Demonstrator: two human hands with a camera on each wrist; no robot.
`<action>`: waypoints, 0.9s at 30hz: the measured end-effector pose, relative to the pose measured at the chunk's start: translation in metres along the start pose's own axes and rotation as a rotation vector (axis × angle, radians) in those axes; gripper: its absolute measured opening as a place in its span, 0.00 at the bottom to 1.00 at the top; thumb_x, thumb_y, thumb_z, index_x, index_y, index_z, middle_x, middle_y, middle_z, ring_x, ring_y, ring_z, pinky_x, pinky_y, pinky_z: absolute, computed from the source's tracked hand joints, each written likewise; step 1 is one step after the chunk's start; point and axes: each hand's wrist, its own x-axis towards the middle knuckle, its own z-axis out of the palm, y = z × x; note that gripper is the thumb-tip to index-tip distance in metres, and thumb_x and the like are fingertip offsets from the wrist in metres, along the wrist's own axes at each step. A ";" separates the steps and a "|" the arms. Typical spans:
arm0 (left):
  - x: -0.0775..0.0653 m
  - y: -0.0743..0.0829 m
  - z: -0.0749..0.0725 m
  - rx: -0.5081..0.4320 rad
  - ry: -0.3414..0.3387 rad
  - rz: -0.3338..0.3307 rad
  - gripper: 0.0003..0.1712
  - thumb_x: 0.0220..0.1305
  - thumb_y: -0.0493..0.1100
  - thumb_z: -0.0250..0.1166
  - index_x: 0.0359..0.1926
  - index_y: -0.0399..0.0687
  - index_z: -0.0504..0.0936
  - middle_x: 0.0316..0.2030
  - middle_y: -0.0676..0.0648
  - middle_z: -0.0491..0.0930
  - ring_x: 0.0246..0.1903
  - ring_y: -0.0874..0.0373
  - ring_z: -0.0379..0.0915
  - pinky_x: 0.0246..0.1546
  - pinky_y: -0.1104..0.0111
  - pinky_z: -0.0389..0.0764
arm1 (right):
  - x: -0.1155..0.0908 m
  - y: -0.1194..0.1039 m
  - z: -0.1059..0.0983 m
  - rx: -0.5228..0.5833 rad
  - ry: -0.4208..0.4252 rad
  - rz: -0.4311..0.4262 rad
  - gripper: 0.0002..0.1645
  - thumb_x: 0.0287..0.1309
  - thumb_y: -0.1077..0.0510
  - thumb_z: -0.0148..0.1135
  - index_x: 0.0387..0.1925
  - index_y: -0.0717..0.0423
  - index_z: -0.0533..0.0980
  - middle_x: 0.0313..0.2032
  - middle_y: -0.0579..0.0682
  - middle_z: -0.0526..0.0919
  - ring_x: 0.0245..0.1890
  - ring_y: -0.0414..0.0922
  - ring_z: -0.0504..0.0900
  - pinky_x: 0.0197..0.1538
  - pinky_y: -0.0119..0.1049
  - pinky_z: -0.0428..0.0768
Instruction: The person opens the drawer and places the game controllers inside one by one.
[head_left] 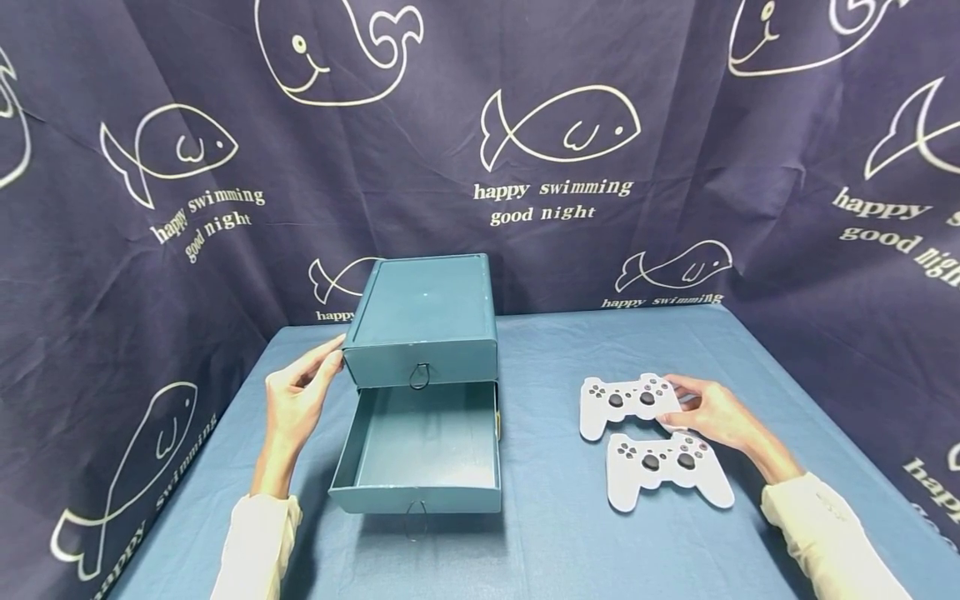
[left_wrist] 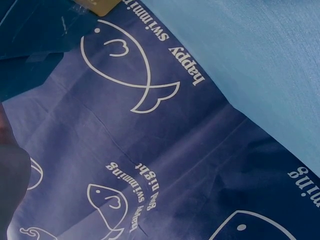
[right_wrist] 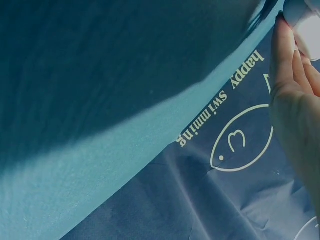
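Observation:
A teal two-drawer box [head_left: 422, 304] stands left of centre in the head view. Its lower drawer [head_left: 427, 442] is pulled out, showing a bare inside. The upper drawer [head_left: 390, 367], with a wire loop on its front, is closed. My left hand [head_left: 296, 400] touches the box's left front corner with fairly straight fingers and thumb. On the right, my right hand [head_left: 716, 412] pinches the right grip of a white game controller [head_left: 630, 402]. A second white game controller [head_left: 667, 468] lies just in front of it. In the right wrist view, my right hand [right_wrist: 295, 90] appears at the upper right.
Blue cloth covers the table [head_left: 540, 467]. A dark blue curtain [head_left: 555, 250] with white fish and whale drawings hangs behind it and along both sides. The pulled-out drawer projects towards the table's near side, between the left hand and the controllers.

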 end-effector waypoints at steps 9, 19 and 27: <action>0.000 0.002 0.000 -0.008 -0.006 -0.006 0.18 0.64 0.24 0.68 0.54 0.35 0.87 0.39 0.48 0.89 0.36 0.69 0.85 0.40 0.80 0.80 | 0.000 0.000 0.001 -0.002 0.032 0.009 0.39 0.53 0.57 0.78 0.63 0.71 0.75 0.42 0.60 0.85 0.37 0.49 0.85 0.40 0.32 0.80; 0.000 0.001 0.000 -0.012 -0.002 -0.005 0.18 0.64 0.24 0.68 0.54 0.35 0.88 0.38 0.50 0.89 0.35 0.66 0.86 0.40 0.80 0.80 | -0.001 -0.001 0.004 -0.015 0.051 0.048 0.41 0.53 0.55 0.78 0.64 0.72 0.74 0.43 0.63 0.85 0.35 0.48 0.87 0.38 0.32 0.79; 0.000 0.000 0.001 -0.013 0.004 0.005 0.18 0.63 0.22 0.68 0.54 0.34 0.87 0.38 0.51 0.89 0.35 0.69 0.85 0.40 0.80 0.80 | 0.000 -0.001 0.000 -0.021 0.087 0.070 0.42 0.54 0.55 0.78 0.64 0.74 0.72 0.43 0.66 0.85 0.35 0.48 0.87 0.36 0.32 0.79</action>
